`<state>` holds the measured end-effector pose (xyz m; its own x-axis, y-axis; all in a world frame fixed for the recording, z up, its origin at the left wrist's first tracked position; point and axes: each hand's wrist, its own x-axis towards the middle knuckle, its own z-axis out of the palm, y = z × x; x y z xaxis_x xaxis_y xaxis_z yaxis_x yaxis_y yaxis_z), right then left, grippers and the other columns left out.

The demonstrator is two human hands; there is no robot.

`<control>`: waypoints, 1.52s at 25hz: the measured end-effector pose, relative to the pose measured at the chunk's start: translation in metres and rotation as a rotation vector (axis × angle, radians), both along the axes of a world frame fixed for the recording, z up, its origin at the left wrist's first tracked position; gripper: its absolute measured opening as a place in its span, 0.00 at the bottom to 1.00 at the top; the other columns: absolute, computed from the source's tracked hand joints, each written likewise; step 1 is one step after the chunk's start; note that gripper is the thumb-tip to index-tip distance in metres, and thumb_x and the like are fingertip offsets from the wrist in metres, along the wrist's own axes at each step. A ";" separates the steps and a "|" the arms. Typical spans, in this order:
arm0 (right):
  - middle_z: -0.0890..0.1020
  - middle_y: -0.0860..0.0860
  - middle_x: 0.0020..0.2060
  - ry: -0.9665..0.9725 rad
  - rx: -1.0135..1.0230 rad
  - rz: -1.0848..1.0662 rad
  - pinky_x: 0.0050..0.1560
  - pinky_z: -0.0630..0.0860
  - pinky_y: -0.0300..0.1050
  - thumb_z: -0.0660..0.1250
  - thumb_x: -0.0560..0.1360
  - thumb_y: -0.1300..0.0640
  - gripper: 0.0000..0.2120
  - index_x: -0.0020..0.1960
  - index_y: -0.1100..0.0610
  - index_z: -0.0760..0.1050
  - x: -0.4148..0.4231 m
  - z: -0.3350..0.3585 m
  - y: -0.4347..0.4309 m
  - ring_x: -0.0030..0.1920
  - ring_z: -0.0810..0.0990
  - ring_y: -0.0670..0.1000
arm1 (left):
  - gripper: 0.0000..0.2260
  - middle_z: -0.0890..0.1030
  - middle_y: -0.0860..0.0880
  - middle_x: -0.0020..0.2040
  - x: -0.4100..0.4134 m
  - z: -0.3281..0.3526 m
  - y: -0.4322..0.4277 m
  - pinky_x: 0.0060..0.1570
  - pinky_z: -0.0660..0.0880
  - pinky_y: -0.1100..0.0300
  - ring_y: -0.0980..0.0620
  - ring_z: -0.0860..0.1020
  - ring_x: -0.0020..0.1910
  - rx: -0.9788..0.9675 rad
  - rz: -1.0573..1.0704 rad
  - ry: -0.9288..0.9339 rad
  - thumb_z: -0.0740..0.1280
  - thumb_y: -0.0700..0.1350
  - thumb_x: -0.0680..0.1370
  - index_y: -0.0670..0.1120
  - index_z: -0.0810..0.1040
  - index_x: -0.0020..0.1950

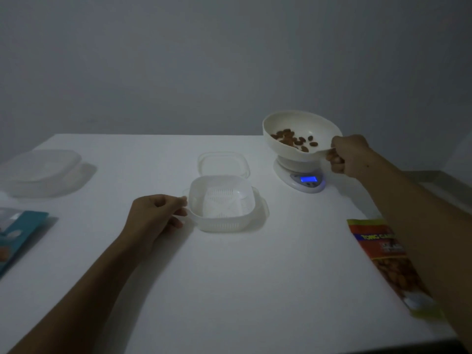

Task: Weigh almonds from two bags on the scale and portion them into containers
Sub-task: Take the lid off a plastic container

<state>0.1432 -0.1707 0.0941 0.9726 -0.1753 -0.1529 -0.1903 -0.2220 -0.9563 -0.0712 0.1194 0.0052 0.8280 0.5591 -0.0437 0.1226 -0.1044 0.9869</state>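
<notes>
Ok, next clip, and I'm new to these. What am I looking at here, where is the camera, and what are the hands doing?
There is no machine here: a person works with bare hands, and the single picture comes from a camera worn on their head, looking forward and down at a white table.

The right hand grips the rim of a white bowl with a few almonds in it, tilted above a small scale whose blue display is lit. The left hand holds the edge of an open, empty container; its lid lies just behind it.

Also on the table: an orange almond bag partly under the right arm, a teal bag at the left edge, and a closed container far left.
</notes>
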 end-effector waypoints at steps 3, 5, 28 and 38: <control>0.70 0.58 0.27 -0.018 0.178 0.078 0.19 0.59 0.29 0.52 0.73 0.69 0.10 0.34 0.62 0.64 -0.028 0.011 0.025 0.12 0.61 0.45 | 0.11 0.83 0.42 0.36 -0.001 0.001 -0.001 0.29 0.72 0.60 0.55 0.75 0.22 0.007 -0.005 -0.006 0.70 0.43 0.75 0.35 0.82 0.43; 0.71 0.58 0.29 0.018 0.308 0.129 0.20 0.60 0.29 0.52 0.74 0.68 0.09 0.37 0.62 0.66 -0.050 0.013 0.045 0.12 0.63 0.45 | 0.11 0.83 0.43 0.36 -0.001 0.001 -0.001 0.28 0.72 0.60 0.55 0.75 0.22 0.011 -0.007 -0.010 0.70 0.43 0.75 0.34 0.82 0.44; 0.76 0.60 0.50 -0.212 0.119 0.125 0.29 0.80 0.43 0.55 0.78 0.67 0.11 0.54 0.54 0.59 -0.126 -0.028 0.105 0.27 0.79 0.51 | 0.09 0.84 0.42 0.37 0.000 -0.001 0.002 0.25 0.74 0.63 0.54 0.76 0.23 0.025 -0.024 -0.020 0.69 0.44 0.75 0.38 0.83 0.43; 0.75 0.61 0.51 -0.337 0.088 0.111 0.32 0.82 0.46 0.54 0.77 0.68 0.11 0.53 0.55 0.57 -0.134 -0.031 0.106 0.30 0.80 0.52 | 0.09 0.84 0.43 0.37 0.000 -0.002 0.002 0.27 0.74 0.61 0.54 0.76 0.23 0.013 -0.023 -0.013 0.69 0.44 0.75 0.37 0.83 0.44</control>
<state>0.0088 -0.0649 0.0630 0.9833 -0.0663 0.1696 0.1593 -0.1380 -0.9775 -0.0715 0.1210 0.0030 0.8413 0.5399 -0.0257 0.1071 -0.1199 0.9870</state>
